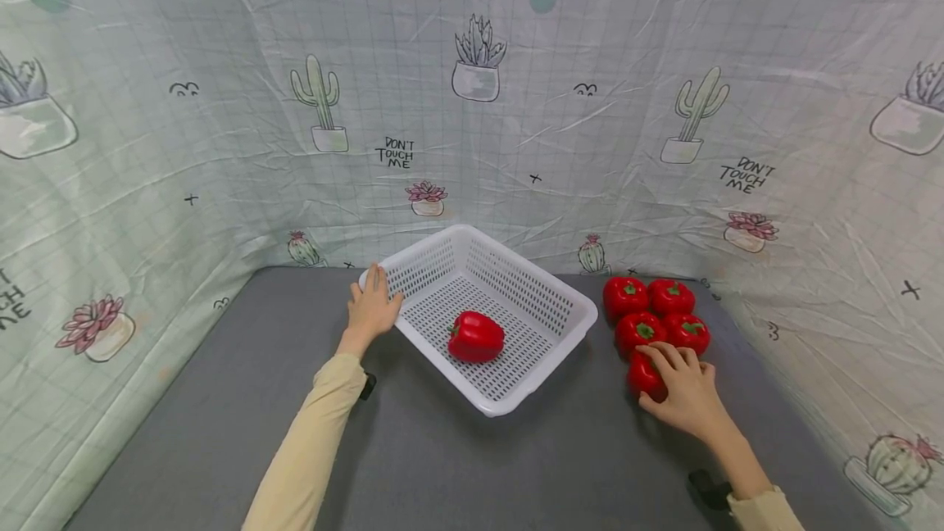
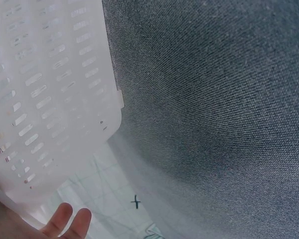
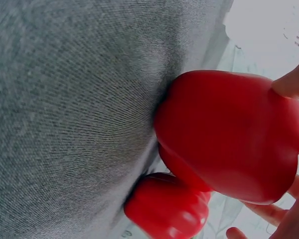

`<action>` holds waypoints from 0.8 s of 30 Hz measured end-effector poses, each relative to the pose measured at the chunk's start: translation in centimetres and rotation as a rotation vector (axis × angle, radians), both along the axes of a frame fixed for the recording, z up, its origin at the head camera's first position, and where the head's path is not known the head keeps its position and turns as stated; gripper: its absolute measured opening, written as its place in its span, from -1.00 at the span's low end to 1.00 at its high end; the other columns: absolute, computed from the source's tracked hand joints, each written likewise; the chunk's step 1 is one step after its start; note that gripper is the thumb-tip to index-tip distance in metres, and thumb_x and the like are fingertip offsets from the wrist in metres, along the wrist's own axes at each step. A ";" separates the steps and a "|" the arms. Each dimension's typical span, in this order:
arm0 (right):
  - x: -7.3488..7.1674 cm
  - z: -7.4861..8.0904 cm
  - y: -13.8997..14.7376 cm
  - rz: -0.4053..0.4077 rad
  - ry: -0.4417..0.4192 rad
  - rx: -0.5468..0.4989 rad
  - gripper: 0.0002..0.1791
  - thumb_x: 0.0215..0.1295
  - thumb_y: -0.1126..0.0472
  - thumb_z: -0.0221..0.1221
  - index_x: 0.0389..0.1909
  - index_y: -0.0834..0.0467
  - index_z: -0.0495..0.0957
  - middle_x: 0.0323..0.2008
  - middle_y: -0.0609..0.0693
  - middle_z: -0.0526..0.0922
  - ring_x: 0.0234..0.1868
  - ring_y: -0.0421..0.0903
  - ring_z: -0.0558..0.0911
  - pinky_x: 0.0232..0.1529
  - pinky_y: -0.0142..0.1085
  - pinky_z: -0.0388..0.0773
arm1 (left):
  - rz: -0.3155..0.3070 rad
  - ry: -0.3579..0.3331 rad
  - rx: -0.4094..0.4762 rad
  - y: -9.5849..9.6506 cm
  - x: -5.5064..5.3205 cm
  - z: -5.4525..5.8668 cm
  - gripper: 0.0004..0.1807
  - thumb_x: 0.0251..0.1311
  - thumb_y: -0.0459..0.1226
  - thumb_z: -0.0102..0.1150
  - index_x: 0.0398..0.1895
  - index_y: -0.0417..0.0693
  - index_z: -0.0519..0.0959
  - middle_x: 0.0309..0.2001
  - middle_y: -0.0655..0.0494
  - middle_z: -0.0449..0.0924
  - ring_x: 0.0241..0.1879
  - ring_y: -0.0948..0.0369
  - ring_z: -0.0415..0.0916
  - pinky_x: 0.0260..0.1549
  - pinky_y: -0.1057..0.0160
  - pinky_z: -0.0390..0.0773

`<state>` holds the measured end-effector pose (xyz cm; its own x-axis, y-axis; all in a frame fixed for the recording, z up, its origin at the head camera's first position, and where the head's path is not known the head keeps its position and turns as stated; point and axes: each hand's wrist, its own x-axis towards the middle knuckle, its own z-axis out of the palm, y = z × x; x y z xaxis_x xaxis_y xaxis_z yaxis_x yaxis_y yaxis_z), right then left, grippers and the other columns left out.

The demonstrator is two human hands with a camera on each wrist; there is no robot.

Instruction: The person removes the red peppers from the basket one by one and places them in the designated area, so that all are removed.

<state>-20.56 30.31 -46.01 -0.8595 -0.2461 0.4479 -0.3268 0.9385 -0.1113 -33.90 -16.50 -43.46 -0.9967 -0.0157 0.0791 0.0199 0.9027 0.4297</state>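
Note:
A white perforated plastic basket (image 1: 534,367) sits on the grey table, turned cornerwise, with one red bell pepper (image 1: 476,338) lying on its side inside. At the basket's left corner my left hand (image 1: 372,311) rests on the rim, fingers extended; in the left wrist view two fingertips (image 2: 75,221) show beside the basket wall (image 2: 45,89). On the right, my right hand (image 1: 687,392) holds a red bell pepper (image 1: 646,377) between thumb and fingers. The right wrist view shows this pepper (image 3: 229,134) low against the table cloth, the thumb on its upper side.
Several more red bell peppers (image 1: 640,331) with green stems stand close together just beyond my right hand. Grey cloth (image 1: 516,474) covers the table. A pale curtain (image 1: 516,138) printed with potted cacti encloses the back and both sides.

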 end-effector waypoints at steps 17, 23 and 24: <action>-0.1 -0.2 0.2 -0.031 -0.010 0.009 -0.18 -0.39 0.09 0.43 0.05 0.02 0.32 -0.01 0.16 0.31 -0.06 0.20 0.27 -0.32 0.21 0.18 | -0.008 0.010 0.003 -0.1 0.1 0.0 -0.27 0.27 -0.05 -0.32 0.37 -0.30 -0.19 0.41 -0.14 -0.35 0.21 -0.29 -0.15 0.03 -0.32 0.07; 0.0 0.2 0.3 -0.056 -0.099 -0.033 -0.19 -0.34 0.15 0.38 0.08 0.06 0.29 -0.02 0.26 0.27 -0.02 0.25 0.26 -0.26 0.24 0.18 | -0.013 0.011 -0.003 -0.1 0.1 0.0 -0.27 0.27 -0.05 -0.33 0.36 -0.31 -0.19 0.41 -0.15 -0.36 0.21 -0.30 -0.16 0.02 -0.33 0.08; 0.0 0.4 0.4 -0.060 -0.115 -0.040 -0.20 -0.33 0.16 0.37 0.08 0.06 0.29 -0.02 0.27 0.27 -0.01 0.25 0.26 -0.25 0.24 0.17 | -0.013 0.012 -0.003 -0.1 0.1 0.0 -0.27 0.27 -0.05 -0.32 0.36 -0.30 -0.19 0.41 -0.15 -0.36 0.21 -0.30 -0.16 0.02 -0.33 0.08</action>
<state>-20.56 30.73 -45.66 -0.9184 -0.1767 0.3541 -0.2531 0.9501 -0.1823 -33.81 -16.61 -43.43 -0.9958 -0.0029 0.0910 0.0363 0.9038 0.4265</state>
